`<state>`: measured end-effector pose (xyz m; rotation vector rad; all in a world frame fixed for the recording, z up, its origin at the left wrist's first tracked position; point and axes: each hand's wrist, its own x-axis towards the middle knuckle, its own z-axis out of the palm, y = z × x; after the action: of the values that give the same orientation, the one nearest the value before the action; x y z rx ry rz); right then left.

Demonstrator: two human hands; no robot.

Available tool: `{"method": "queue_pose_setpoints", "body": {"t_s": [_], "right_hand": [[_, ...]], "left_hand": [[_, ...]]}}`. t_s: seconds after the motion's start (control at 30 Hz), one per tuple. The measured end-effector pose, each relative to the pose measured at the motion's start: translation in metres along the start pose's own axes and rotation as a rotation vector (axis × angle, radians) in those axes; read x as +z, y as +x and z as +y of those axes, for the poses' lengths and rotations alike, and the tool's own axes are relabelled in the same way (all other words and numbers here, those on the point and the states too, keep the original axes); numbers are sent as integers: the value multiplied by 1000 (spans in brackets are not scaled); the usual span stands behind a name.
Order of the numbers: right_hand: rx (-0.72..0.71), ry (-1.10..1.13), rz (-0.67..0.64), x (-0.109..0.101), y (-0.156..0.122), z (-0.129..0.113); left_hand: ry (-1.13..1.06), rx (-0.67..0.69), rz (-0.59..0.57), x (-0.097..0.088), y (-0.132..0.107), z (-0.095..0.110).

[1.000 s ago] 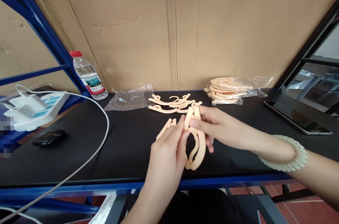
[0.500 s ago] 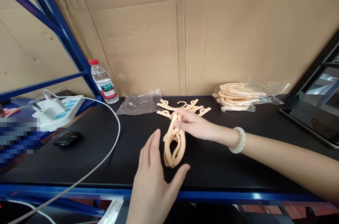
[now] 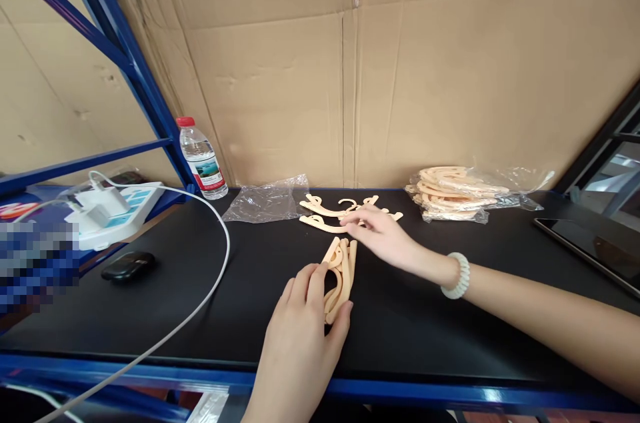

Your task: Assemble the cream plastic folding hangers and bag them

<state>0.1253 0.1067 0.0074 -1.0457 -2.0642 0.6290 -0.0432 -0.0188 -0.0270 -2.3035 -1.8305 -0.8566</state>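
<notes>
My left hand (image 3: 303, 323) is wrapped round a bundle of folded beige plastic clothes hangers (image 3: 345, 276) at the table's front middle. Its thumb lies along the near right side and its fingers along the left. My right hand (image 3: 377, 233), with a pale coiled band at the wrist, hovers just beyond the bundle, fingers loosely bent and apart. Behind and partly under it lie unfolded beige hangers (image 3: 320, 226), flat on the table, one hook showing. Whether the right fingertips touch these hangers, I cannot tell.
Farther right is a plastic-wrapped stack of hangers (image 3: 450, 193), with a tablet (image 3: 595, 249) nearer the edge. A crumpled clear bag (image 3: 267, 199), a water bottle (image 3: 204, 163), a black mouse (image 3: 129, 267), a power strip (image 3: 135, 209) and a white cable (image 3: 220, 263) are leftward.
My left hand has moved in and closed on the folded hangers. My right hand has let go of their far end and shifted slightly right. The view has tilted a little.
</notes>
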Motion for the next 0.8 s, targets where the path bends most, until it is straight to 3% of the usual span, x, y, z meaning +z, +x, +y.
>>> {"method": "queue_pose_setpoints", "body": {"t_s": [0.1,0.27,0.53,0.8], "right_hand": [[3,-50,61,-24,11,13],[3,-146,55,-51,13,37],[-141,-317,4,-58,-12,48],[-263,-428,-91,-61,-19,49]], "left_hand": [[7,-22,-1,3,7,-3],[19,-63,-2,4,14,-4],[-16,-127,-14,-2,18,2],[55,-21,65,5,17,-3]]}}
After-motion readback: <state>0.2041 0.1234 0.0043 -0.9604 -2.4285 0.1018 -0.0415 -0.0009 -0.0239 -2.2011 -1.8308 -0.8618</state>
